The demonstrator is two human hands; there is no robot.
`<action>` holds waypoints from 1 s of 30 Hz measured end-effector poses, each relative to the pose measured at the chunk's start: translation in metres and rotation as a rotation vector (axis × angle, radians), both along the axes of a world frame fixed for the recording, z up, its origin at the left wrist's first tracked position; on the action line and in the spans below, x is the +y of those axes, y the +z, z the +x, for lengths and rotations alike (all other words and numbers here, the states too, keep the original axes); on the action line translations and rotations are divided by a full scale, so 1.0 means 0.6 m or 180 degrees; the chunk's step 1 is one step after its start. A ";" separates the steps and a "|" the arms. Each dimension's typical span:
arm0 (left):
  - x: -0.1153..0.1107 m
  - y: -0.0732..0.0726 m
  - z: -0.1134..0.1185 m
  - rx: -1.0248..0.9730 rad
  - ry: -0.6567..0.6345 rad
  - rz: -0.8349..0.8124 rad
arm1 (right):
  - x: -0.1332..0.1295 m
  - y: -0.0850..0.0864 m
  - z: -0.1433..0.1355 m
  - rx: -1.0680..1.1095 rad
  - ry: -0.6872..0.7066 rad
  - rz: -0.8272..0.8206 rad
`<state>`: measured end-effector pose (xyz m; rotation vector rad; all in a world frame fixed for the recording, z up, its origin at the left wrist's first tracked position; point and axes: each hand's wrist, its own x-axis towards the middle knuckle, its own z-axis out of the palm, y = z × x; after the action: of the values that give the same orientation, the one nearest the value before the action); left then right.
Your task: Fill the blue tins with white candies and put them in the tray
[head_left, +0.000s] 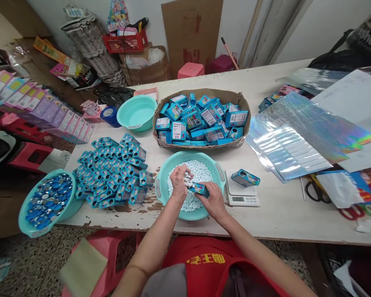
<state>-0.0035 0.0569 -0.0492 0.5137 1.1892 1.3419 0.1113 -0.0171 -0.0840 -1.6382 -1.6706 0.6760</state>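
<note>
Left grip [179,182]: curled around white pellets [188,180], at box's [200,189] end
Right grip [215,199]: wrapped around box
Box: between both grips, over basin [164,173]

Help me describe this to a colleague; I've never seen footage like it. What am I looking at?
No machine here: a person works bare-handed, seen from a camera worn on their head, looking forward and down. The left hand holds small white pieces beside a blue box gripped by the right hand, above a basin of similar pieces. On the table, a scale bearing another box sits to the right, a carton of blue boxes beyond, clustered boxes to the left. Shiny sheets lie farther right.
</note>
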 end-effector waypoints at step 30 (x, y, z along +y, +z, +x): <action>0.010 -0.044 -0.043 0.1968 -0.0539 -0.0233 | 0.005 -0.025 0.031 0.0702 -0.0052 0.0245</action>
<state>-0.0294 0.0632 -0.0756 0.9980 1.6430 1.0137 0.1298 -0.0138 -0.0992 -1.4653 -1.5048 0.7464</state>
